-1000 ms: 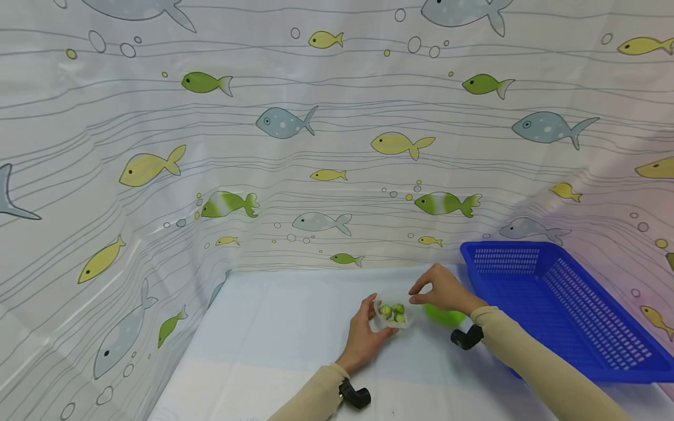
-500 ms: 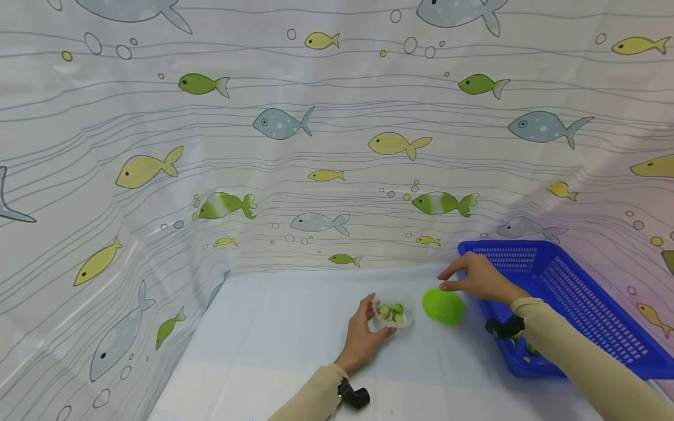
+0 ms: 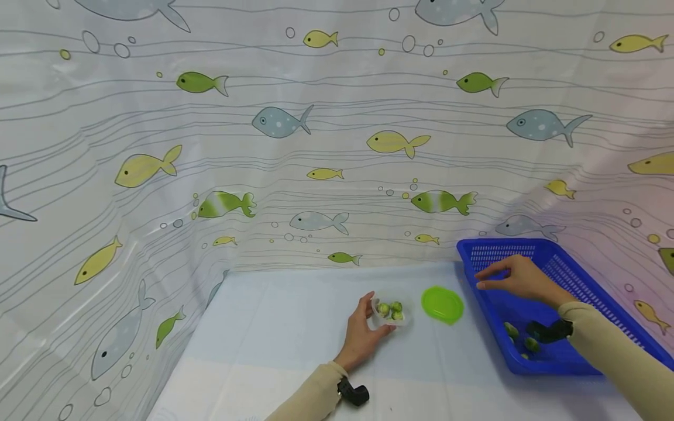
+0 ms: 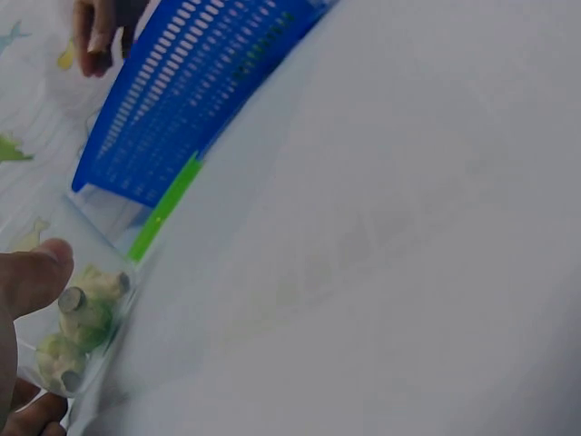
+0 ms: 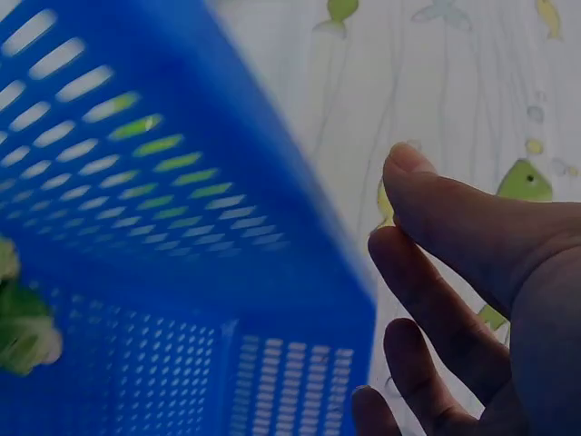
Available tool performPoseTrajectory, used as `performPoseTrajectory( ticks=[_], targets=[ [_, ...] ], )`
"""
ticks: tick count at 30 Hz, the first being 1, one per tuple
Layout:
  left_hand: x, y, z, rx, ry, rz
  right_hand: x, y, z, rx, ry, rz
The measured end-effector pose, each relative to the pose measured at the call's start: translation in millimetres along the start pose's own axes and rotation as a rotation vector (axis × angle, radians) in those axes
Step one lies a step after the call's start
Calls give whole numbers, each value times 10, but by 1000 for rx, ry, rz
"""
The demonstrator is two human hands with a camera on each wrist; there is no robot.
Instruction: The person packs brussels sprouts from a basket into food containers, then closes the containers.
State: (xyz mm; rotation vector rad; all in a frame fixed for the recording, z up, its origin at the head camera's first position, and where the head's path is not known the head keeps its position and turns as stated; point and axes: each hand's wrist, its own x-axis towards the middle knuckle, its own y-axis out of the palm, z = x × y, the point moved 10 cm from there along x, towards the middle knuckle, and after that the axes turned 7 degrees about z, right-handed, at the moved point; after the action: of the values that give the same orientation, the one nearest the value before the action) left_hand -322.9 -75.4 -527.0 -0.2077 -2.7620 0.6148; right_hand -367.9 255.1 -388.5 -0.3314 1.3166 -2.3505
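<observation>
My left hand (image 3: 360, 339) grips a small clear plastic container (image 3: 408, 309) on the table, fingers on the far side and thumb on the near side. Inside sit a few green Brussels sprouts (image 3: 396, 307); their pale cut ends show in the left wrist view, where the thumb crosses the clear wall. Over the left side of a blue basket (image 3: 553, 367) hovers my right hand (image 3: 526, 283), thumb and fingers loosely bent with nothing between them. Several more sprouts (image 3: 532, 344) lie in the basket's near left part, partly hidden by the wrist camera.
Between container and basket, a bright green lid (image 3: 442, 304) lies flat on the white tablecloth (image 3: 263, 327). The slotted basket walls rise at the right. A fish-printed curtain (image 3: 326, 199) hangs behind and along the sides.
My right hand has moved right, from beside the container, past the green lid, to over the basket. The lid and the sprouts in the basket have come into view. My left hand stays on the container.
</observation>
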Motion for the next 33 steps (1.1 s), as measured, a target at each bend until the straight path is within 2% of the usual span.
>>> performPoseTrajectory(
  ticks=[6,11,19,27,33],
  targets=[
    [13,-31,-6,6,3,-4,-119,128,-229,-53,-38,77],
    [33,-48,-5,-1,9,-13,-199,255,-405,-9,-42,165],
    [29,-29,4,-18,2,-6,-290,379,-522,24,-58,276],
    [14,-25,-22,-15,12,-4,-340,518,-715,128,8,394],
    [7,-9,-14,-17,6,0,-375,629,-804,170,-3,426]
  ],
)
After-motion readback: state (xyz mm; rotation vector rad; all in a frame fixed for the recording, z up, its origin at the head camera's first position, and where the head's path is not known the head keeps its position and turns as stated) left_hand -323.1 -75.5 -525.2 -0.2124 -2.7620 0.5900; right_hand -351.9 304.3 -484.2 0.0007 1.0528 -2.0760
